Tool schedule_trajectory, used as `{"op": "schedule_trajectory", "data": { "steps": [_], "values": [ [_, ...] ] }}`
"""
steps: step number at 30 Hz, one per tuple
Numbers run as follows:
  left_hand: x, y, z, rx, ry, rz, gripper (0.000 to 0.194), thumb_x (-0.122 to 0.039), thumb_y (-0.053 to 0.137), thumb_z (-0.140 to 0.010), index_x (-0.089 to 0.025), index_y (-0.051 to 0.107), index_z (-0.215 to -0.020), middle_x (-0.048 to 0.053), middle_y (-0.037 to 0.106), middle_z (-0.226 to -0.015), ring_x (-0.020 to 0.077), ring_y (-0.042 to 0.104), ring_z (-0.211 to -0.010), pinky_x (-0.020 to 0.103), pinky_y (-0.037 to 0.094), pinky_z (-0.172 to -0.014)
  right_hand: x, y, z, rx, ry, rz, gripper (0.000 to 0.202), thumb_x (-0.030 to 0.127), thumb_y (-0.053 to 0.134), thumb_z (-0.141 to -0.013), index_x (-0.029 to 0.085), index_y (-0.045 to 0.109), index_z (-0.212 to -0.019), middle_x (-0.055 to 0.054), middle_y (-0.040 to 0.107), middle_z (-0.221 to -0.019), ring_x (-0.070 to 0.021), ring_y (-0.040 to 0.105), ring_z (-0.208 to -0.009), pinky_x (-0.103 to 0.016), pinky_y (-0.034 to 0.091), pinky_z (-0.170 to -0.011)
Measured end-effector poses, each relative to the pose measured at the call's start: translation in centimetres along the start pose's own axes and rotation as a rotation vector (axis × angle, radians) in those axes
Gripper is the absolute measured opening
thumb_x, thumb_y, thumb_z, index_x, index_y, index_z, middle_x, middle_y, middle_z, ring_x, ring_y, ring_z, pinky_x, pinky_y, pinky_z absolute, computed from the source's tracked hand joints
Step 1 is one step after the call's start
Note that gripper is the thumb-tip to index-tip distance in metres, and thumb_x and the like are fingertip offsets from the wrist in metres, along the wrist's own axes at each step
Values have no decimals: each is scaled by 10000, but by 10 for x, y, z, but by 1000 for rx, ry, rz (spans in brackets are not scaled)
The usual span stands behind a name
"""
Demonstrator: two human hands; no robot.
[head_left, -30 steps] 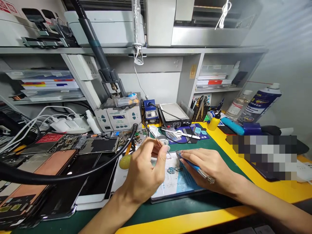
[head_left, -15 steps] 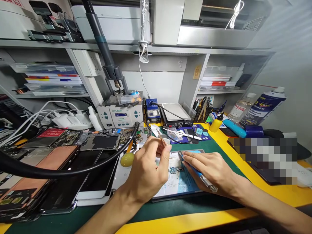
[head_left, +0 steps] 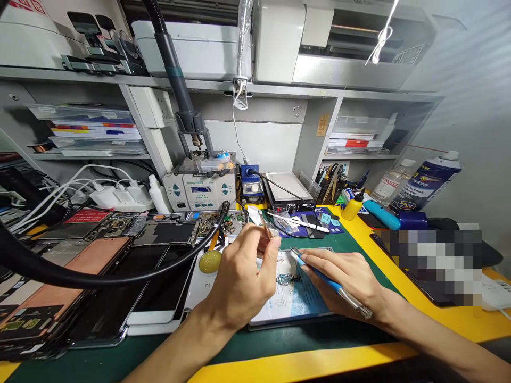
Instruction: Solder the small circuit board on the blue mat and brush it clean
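In the head view, my left hand (head_left: pixel 245 274) pinches thin copper-coloured tweezers (head_left: pixel 266 227) above the left part of a flat white and blue plate (head_left: pixel 279 314). What the tweezer tips touch is hidden by my fingers. My right hand (head_left: pixel 347 279) is closed around a blue-handled brush (head_left: pixel 333 284), its frayed end (head_left: pixel 364 312) sticking out below the palm. The other end of the brush points at the plate's upper part. Between both hands a small circuit board (head_left: pixel 288 279) lies on the plate.
Phones and screens (head_left: pixel 151 287) fill the left side, with a black hose (head_left: pixel 159 279) arching over them. A yellow-green round object (head_left: pixel 209 261) sits beside my left hand. Behind stand a soldering station (head_left: pixel 203 191), a yellow bottle (head_left: pixel 352 206) and a spray can (head_left: pixel 427 181).
The brush in my right hand has tilted, and its frayed end now sits farther right. My left hand stays nearly still. The camera view has shifted slightly.
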State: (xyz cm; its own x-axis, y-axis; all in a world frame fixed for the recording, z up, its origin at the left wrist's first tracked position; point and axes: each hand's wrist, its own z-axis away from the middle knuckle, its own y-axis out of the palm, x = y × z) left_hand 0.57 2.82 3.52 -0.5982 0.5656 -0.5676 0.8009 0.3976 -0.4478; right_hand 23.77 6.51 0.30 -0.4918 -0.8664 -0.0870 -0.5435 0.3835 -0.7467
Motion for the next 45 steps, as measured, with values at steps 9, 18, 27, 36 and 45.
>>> {"op": "schedule_trajectory", "data": {
  "steps": [9,18,27,36,45],
  "values": [
    [9,7,1,46,-47,-41,63,-228,524,-972,-189,555,-934,56,658,-884,163,664,-776,274,564,-694,4,-3,-10,52,31,-8,277,69,587,-879,165,610,-1138,-101,744,-923,-184,692,-693,-297,558,-603],
    [8,8,-4,100,-68,-136,94,-198,524,-963,-197,563,-878,41,669,-875,178,645,-738,295,499,-649,4,-5,-9,103,-10,-32,306,50,587,-861,142,611,-1152,-100,722,-883,-184,667,-700,-297,542,-626],
    [8,10,-4,107,-36,-168,108,-178,525,-964,-197,535,-858,31,645,-885,174,627,-736,296,473,-650,-1,-4,-6,117,-45,-39,261,94,583,-875,150,634,-1124,-72,677,-826,-154,629,-642,-262,486,-563],
    [9,11,-3,100,-6,-175,100,-172,528,-964,-198,524,-868,22,628,-890,165,604,-717,300,468,-644,-3,-3,0,88,-21,-21,296,75,587,-848,157,637,-1129,-91,679,-893,-139,581,-598,-262,447,-524],
    [10,11,-1,107,-6,-187,72,-182,534,-966,-198,533,-896,22,635,-911,174,614,-748,308,487,-679,6,-5,-13,61,8,-90,265,30,628,-838,117,616,-1088,-87,688,-836,-159,580,-660,-286,485,-596]
  ]
}}
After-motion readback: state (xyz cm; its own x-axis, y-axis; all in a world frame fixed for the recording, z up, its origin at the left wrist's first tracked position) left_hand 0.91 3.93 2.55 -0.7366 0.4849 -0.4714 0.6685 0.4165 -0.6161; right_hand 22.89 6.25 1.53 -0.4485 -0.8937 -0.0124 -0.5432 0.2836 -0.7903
